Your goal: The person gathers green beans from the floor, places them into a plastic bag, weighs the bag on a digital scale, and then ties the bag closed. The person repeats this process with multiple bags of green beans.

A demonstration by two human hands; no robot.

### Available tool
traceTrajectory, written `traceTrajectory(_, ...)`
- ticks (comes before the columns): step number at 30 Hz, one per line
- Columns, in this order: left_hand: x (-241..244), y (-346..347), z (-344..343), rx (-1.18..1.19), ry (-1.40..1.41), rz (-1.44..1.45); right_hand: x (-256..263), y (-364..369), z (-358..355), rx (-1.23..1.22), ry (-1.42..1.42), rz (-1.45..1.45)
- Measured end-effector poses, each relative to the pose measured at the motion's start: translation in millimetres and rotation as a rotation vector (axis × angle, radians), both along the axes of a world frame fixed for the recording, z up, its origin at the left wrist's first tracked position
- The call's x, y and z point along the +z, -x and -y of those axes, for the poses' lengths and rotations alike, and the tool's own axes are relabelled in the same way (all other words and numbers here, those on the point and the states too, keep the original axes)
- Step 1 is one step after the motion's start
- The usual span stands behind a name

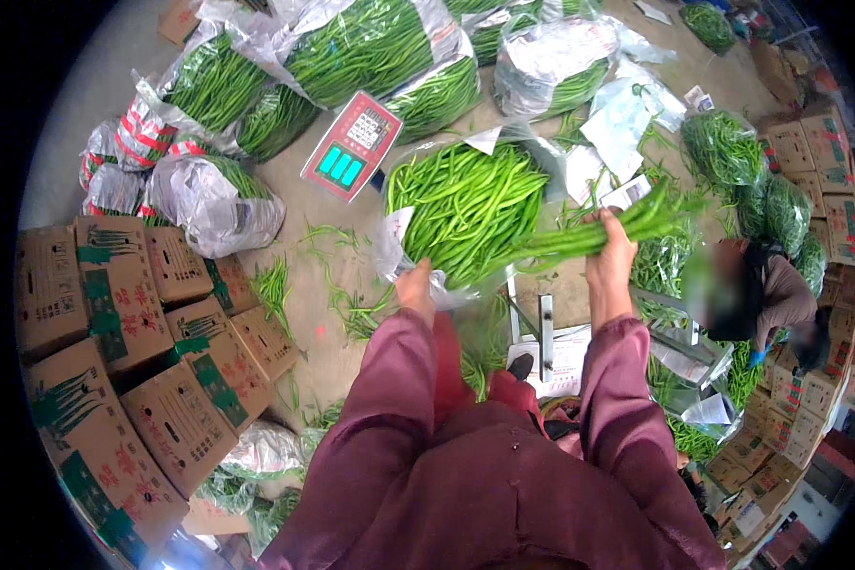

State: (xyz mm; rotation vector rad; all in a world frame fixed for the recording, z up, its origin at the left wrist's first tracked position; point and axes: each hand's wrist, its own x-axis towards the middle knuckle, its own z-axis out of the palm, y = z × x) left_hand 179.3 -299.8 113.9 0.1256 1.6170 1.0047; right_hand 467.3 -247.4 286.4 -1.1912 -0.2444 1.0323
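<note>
A clear plastic bag (556, 160) full of long green chili peppers (467, 203) stands open in front of me. My left hand (416, 286) grips the bag's near rim at the left, its fingertips partly hidden by the plastic. To the right of the bag, my right hand (611, 246) is closed around a bunch of long green peppers (655, 217). One end of that bunch reaches over the bag's near right edge; the other points away to the right. A red electronic scale (353, 146) with a lit display sits just beyond the bag, to its left.
Printed cartons (178, 413) are stacked at the left. Large filled pepper bags (363, 53) line the far side. Loose peppers (274, 292) litter the floor. A metal frame (546, 335) stands near my feet. At the right, a person (787, 292) bends near more peppers and stacked cartons (801, 388).
</note>
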Motion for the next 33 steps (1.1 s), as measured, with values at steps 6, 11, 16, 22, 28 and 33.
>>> traceTrajectory(6,57.6,22.5,18.6,0.142,-0.11,0.6,-88.3,67.3,-47.0,0.081,0.171,-0.095)
traceTrajectory(11,111.5,20.3,12.1,0.147,-0.03,0.563,-144.7,138.6,-37.4,0.027,0.426,-0.161)
traceTrajectory(16,76.2,33.0,33.4,0.113,-0.045,0.504,-142.1,151.7,-48.9,-0.056,0.401,-0.117)
traceTrajectory(22,101.0,15.2,14.2,0.006,-0.026,0.37,-159.9,138.1,-58.9,-0.096,0.346,-0.104)
traceTrajectory(28,52.3,38.0,2.0,-0.056,0.325,0.208,-158.5,141.6,-17.3,0.052,0.433,-0.349)
traceTrajectory(33,13.5,32.1,-22.2,0.006,0.553,0.214,-142.4,114.0,-0.2,0.111,0.348,-0.296)
